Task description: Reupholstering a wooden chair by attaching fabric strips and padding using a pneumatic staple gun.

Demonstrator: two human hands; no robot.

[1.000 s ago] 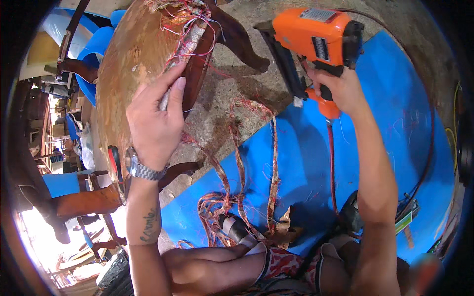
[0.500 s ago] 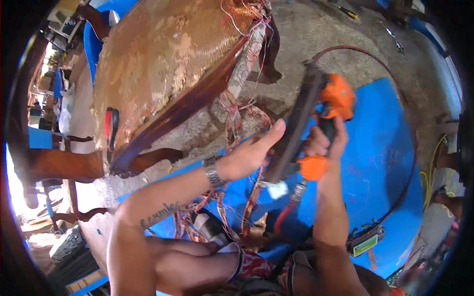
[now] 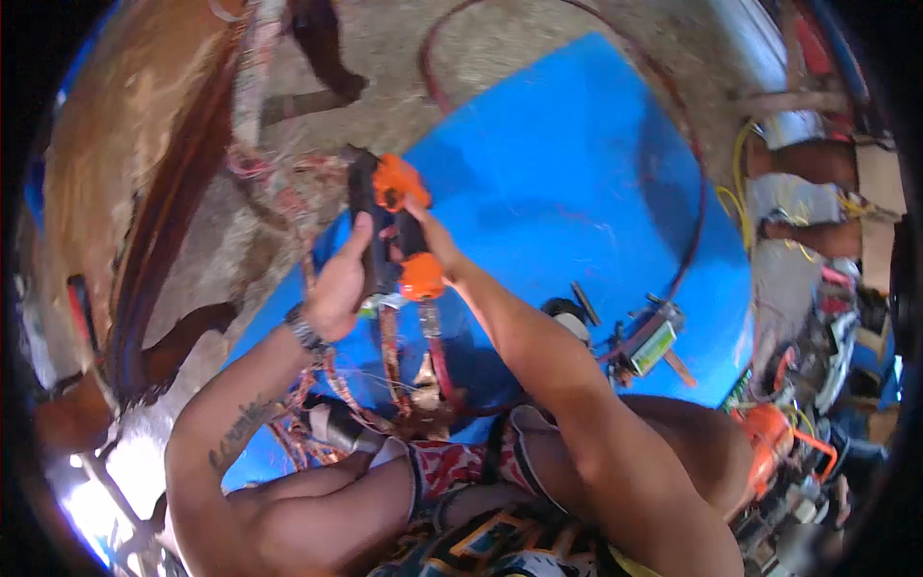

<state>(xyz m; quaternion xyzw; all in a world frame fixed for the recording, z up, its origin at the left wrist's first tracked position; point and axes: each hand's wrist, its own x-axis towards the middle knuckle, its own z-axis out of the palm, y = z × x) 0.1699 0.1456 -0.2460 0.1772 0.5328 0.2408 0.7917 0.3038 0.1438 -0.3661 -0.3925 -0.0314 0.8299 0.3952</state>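
An orange and black air staple gun (image 3: 421,277) is held upright before me above a blue sheet. My right hand (image 3: 438,246) wraps round its black handle, between the two orange parts. My left hand (image 3: 338,288) lies against the long dark magazine (image 3: 361,197), thumb pointing up along it; the other fingers are hidden behind the tool. A red air hose (image 3: 440,370) runs from its metal fitting at the bottom. Left of my hands stands a wooden furniture frame (image 3: 178,202) with a worn, brownish covering.
The blue sheet (image 3: 586,231) covers the floor ahead, with a hose looping around it. A green-labelled tool (image 3: 654,348) lies at its right. Frayed strips (image 3: 389,356) hang near my legs. A red-handled tool (image 3: 82,313) stands out at left; clutter and an orange object (image 3: 764,438) lie right.
My view has swung right, so the furniture now sits farther left. The staple gun is more upright, and my left hand, earlier with fingers outstretched, now rests against its magazine.
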